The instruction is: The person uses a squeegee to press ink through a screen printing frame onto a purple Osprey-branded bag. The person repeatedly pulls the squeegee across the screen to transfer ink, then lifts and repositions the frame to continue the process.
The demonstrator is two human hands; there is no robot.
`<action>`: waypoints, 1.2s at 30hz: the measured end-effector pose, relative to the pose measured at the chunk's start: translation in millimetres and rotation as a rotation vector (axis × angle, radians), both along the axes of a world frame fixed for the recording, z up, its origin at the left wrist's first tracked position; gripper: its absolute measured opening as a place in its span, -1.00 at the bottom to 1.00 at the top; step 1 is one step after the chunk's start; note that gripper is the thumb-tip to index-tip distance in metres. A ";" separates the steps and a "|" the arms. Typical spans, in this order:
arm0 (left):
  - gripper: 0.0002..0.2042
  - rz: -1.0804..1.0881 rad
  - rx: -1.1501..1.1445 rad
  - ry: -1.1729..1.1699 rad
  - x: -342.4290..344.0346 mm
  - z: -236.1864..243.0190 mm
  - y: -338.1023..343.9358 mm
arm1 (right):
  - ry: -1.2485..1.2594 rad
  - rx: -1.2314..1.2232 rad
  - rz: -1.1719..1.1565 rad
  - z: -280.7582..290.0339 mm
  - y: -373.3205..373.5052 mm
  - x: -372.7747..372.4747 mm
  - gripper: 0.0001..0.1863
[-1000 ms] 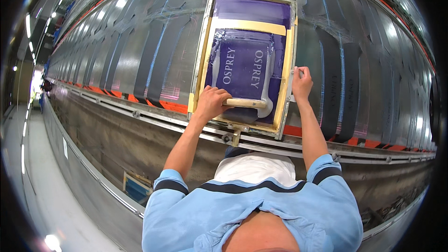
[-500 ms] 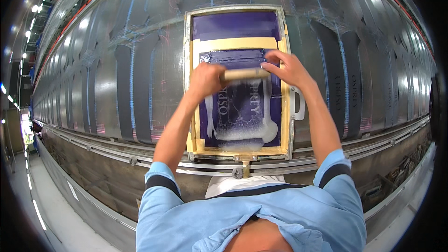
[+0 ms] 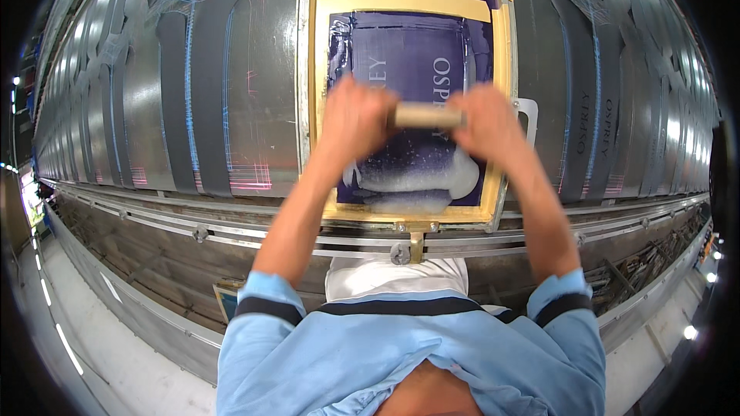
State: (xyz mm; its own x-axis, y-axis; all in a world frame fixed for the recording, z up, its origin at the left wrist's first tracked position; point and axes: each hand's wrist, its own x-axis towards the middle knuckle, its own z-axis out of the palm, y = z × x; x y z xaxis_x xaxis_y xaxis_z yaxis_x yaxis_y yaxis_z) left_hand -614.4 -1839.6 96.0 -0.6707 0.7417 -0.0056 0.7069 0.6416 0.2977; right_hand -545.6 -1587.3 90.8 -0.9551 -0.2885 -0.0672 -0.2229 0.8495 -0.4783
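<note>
Now: wooden squeegee (image 3: 428,115) between both hands; left hand (image 3: 356,119) clasps one end; right hand (image 3: 486,127) the other

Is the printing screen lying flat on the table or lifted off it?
Flat, as far as shows: the screen frame lies level on the table, with both hands holding the squeegee over it.

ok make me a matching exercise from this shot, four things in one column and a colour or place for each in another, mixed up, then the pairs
Things:
1. squeegee handle
2. screen mesh
3. ink pool
4. dark strips

Descriptions:
A. whitish, near the frame's lower edge
B. pale wood, gripped by the left hand and right hand
C. lying in rows on the long table
D. deep purple, bordered with tan tape

Pairs: 1-B, 2-D, 3-A, 4-C
</note>
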 end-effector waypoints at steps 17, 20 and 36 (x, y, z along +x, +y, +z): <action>-0.66 -0.017 0.037 0.023 -166.8 8.5 60.6 | -0.103 0.001 -0.070 0.2 57.7 -166.0 -0.53; -0.67 0.006 0.084 0.034 -140.4 -2.7 52.0 | -0.185 0.005 -0.097 -9.1 52.9 -141.5 -0.60; -0.67 -0.080 0.033 0.035 -65.8 10.7 21.8 | -0.047 0.034 0.057 11.9 25.8 -65.0 -0.68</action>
